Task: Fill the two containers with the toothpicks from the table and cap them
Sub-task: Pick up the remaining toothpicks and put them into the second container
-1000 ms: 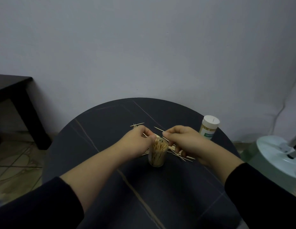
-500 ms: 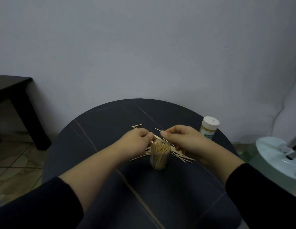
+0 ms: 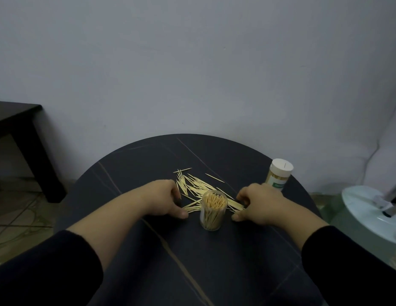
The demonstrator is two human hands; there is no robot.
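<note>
An open clear container (image 3: 213, 210), packed with upright toothpicks, stands on the round dark table (image 3: 148, 272). Behind it and to both sides lies a loose pile of toothpicks (image 3: 193, 184). My left hand (image 3: 164, 199) rests on the table left of the container, fingers bent down at the pile's left edge and thumb by some stray picks. On the right, my right hand (image 3: 259, 204) mirrors it, fingertips touching the pile's right end. Neither hand plainly pinches anything. A second container (image 3: 278, 176) with a white cap stands at the far right edge of the table.
A dark side table (image 3: 20, 133) stands by the wall on the left. A white round appliance base (image 3: 373, 215) sits on the floor at the right. The wall rises just behind the table.
Both hands have left the container's mouth, spread apart and dropped to the table on either side of the pile. The pile behind the container has come into view.
</note>
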